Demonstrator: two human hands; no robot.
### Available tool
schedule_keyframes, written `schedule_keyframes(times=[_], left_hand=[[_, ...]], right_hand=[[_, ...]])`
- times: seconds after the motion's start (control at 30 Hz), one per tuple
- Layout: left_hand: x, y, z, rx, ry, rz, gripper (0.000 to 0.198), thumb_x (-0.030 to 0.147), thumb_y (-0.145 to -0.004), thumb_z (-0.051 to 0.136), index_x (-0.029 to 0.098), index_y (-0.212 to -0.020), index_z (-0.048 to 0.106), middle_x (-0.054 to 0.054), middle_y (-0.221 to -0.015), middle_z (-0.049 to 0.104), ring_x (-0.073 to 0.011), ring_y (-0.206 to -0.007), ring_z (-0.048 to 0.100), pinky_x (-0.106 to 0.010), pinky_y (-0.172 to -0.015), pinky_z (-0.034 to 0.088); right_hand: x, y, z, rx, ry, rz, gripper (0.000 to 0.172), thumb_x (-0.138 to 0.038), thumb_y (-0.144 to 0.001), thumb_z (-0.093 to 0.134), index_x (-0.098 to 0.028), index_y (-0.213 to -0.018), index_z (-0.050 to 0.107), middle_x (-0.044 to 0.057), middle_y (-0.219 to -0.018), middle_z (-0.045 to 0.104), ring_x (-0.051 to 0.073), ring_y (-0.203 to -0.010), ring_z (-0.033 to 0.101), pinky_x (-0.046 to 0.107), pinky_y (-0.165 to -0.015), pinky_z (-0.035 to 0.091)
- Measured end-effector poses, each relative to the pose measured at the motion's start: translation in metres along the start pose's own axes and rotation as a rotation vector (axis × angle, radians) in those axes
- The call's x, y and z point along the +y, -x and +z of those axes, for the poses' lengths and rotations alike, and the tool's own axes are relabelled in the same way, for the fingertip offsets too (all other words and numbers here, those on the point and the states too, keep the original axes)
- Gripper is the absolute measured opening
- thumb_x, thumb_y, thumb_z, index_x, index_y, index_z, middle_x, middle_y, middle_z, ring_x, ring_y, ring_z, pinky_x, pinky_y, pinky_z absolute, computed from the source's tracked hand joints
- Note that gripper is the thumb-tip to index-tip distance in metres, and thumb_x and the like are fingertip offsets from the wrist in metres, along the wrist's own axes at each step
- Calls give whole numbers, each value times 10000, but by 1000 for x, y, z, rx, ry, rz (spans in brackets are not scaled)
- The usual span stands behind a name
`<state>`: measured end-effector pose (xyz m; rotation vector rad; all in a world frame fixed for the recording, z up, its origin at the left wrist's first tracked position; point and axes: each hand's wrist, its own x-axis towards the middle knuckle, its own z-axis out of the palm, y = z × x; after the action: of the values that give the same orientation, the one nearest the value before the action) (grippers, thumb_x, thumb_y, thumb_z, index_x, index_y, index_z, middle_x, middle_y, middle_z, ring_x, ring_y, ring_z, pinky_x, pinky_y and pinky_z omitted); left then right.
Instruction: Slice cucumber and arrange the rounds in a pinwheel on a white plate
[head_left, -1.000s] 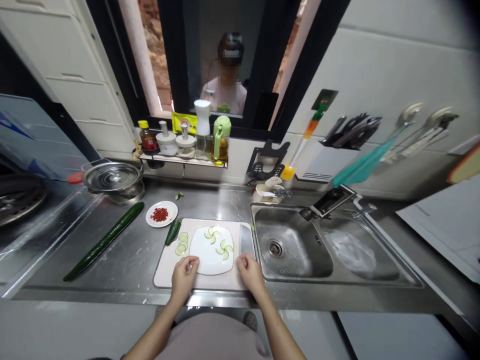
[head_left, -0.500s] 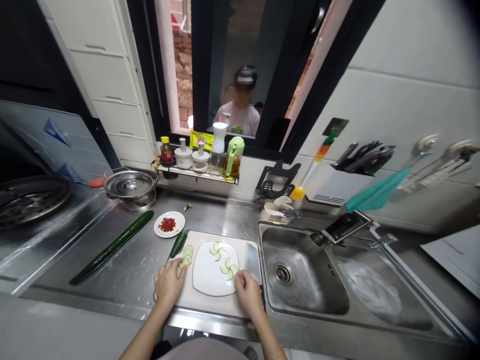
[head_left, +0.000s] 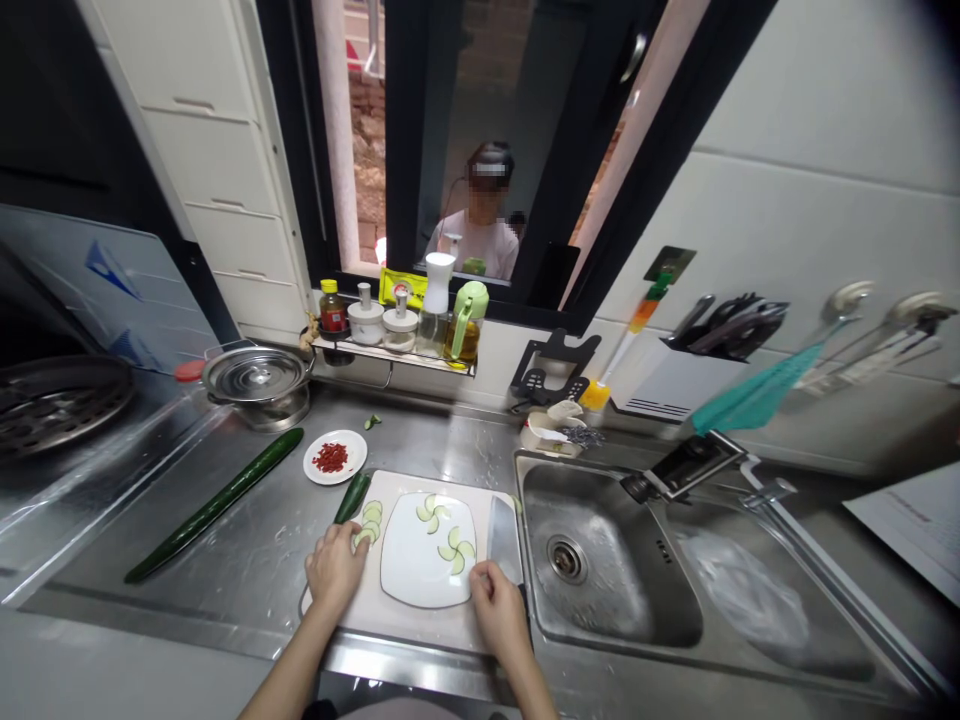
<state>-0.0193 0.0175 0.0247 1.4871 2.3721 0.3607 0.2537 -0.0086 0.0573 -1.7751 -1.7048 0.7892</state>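
Note:
A square white plate (head_left: 420, 570) lies on a pale cutting board (head_left: 397, 622) and bears green-edged slices (head_left: 457, 550) set out in two pinwheels. My left hand (head_left: 334, 572) rests at the board's left side, fingertips on a row of cucumber slices (head_left: 372, 516); its fingers are spread. At the plate's right edge is my right hand (head_left: 495, 595), fingers curled together; anything between them is too small to make out. A knife (head_left: 501, 532) lies on the board's right side. Beside the board's upper left corner is a cut cucumber piece (head_left: 352, 497).
A whole cucumber (head_left: 217, 503) and a small plate (head_left: 335, 476) of red bits are at the left. Behind them stands a lidded steel pot (head_left: 259, 385). The sink (head_left: 607, 560) adjoins the board's right. A shelf (head_left: 390, 350) of bottles and jars runs under the window.
The view has tilted slightly, so the counter items appear a little lower. Both hands stay in nearly the same places, and the slices on the plate look unchanged.

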Motion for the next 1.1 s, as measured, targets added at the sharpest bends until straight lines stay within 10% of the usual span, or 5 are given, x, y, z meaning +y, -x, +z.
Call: schedule_keyframes(times=[0.7,1.1], left_hand=[[4,9,3,8,41,39,164,231,-863,471,250,-901,630,-43,-985,676,-238,-961,603,-332,-774,403],[44,61,-16,-51,576,315,277,466,-835,517,280,-894,713,-45,-957,710,-216,-820,610,-337,-798,484]], right_hand=[[-10,4,11,-58,26,20,205,-346,-823,455,-230,-765,614,-32,-531,507,150,-521,488,231,-516,272],[-32,7,12,-178,-58,22,201,-324,-804,498,-207,-900,630,-17,-634,569,152,-607,531,232,-580,353]])
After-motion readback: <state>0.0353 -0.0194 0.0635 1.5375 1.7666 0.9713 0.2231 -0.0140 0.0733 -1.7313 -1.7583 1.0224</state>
